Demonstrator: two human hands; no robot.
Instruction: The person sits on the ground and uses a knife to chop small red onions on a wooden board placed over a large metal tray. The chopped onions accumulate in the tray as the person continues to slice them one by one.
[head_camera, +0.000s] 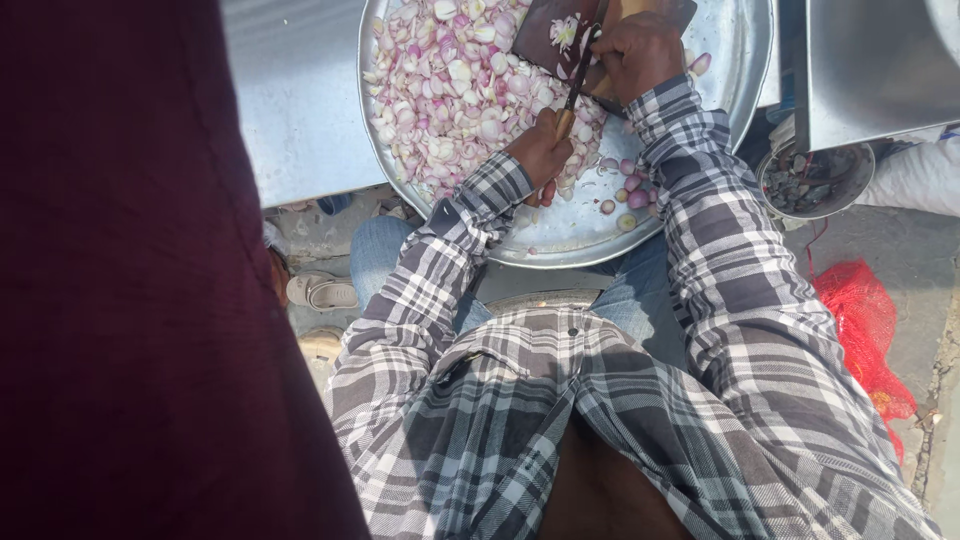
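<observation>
Gripping the wooden handle of a dark-bladed kitchen knife (577, 85), the left hand (541, 152) has its fingers clenched around the grip, with the blade running up and away toward a dark brown wooden chopping board (545, 35). That board lies at the far side of a large round shiny metal tray (735, 60), which rests across the person's lap in blue jeans. The right hand (636, 52) sits at the board's near edge, fingers curled down over it; whether they pin something beneath cannot be told, as the knuckles hide it. A few pale onion slivers (565, 30) lie on the board just beside the blade. Left of the knife, a broad heap of chopped pink-and-white onion pieces (450, 85) covers much of the tray. Between the two checked grey-and-white sleeves, several small whole purple onions (630, 190) lie scattered on bare metal near the tray's near rim. Off to the right, on the ground, stand a small round metal bowl (815, 180) with dark contents and a crumpled red mesh bag (865, 330). A dark maroon cloth (130, 280) fills the left side of the view.
</observation>
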